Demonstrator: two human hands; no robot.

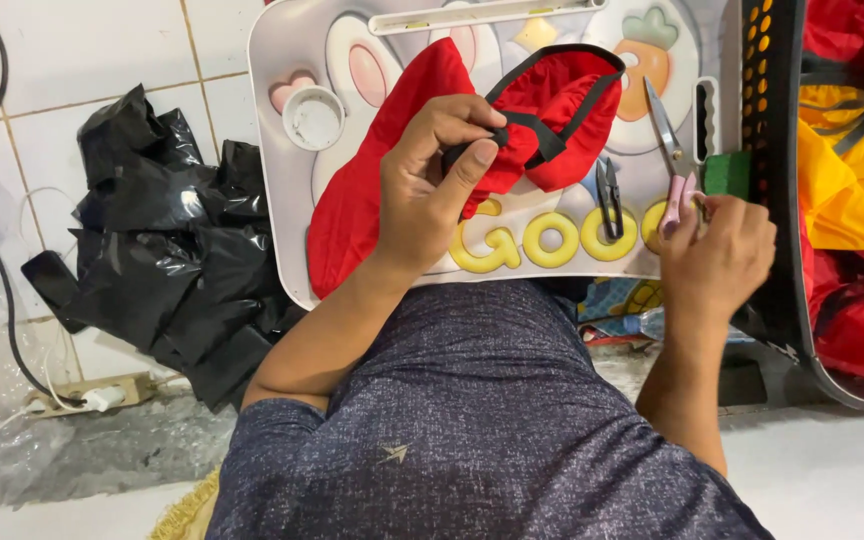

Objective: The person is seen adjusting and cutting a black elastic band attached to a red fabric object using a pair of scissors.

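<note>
A red fabric piece [372, 190] with a black elastic strap [542, 135] lies on a white lap tray [272, 120] printed with a cartoon rabbit and carrot. My left hand [432, 185] pinches the black strap against the red fabric. At the tray's right edge my right hand [717, 255] closes its fingers on the pink handle of a pair of scissors [667, 150], whose blades point away from me. Small black thread snips [609, 195] lie between my hands.
A green block [727, 172] sits at the tray's right edge. A black perforated basket [777, 150] on the right holds red and yellow fabric [852, 170]. Crumpled black plastic bags [167, 240] lie on the white tiled floor at left, near cables and a power strip [92, 392].
</note>
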